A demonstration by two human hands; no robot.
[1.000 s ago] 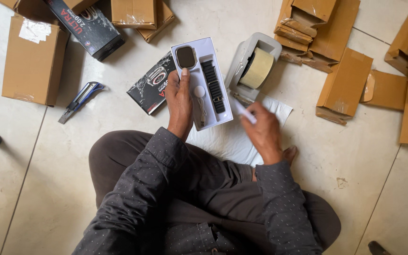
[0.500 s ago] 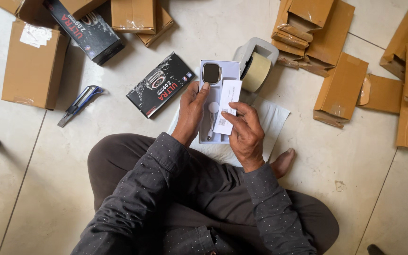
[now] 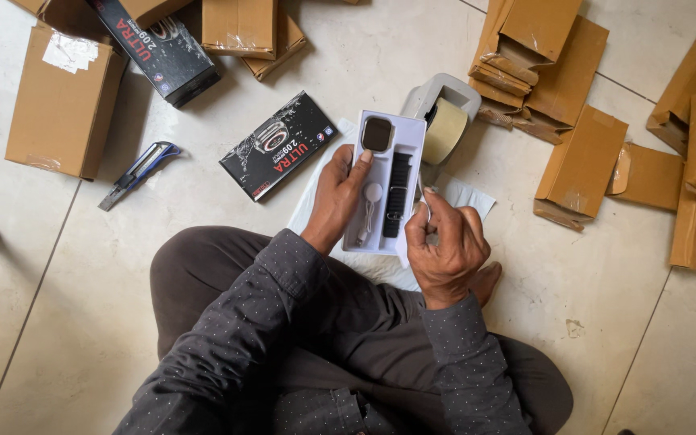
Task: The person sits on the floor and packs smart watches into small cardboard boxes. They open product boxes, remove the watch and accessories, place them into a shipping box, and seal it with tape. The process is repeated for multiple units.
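Note:
I sit cross-legged on a tiled floor. My left hand [image 3: 338,193] holds a white tray [image 3: 407,131] by its left edge, thumb on top. In the tray lie a dark square watch face [image 3: 377,134], a black strap [image 3: 397,193] and a white round charger with its cable [image 3: 371,198]. My right hand [image 3: 445,246] is at the tray's lower right corner, fingers pinching a thin white sheet or edge there. A black printed box lid [image 3: 277,145] lies on the floor left of the tray. White paper [image 3: 465,196] lies under the tray.
A tape dispenser with a tan roll [image 3: 443,121] stands just behind the tray. A blue utility knife [image 3: 135,172] lies to the left. Another black box [image 3: 161,50] and brown cartons [image 3: 62,101] sit at the top left; flat cardboard boxes [image 3: 577,161] are stacked on the right.
The tray came closer to my lap. My right hand, which held a white leaflet over the tray half a second ago, has moved to the tray's lower right corner, so the strap and charger show again.

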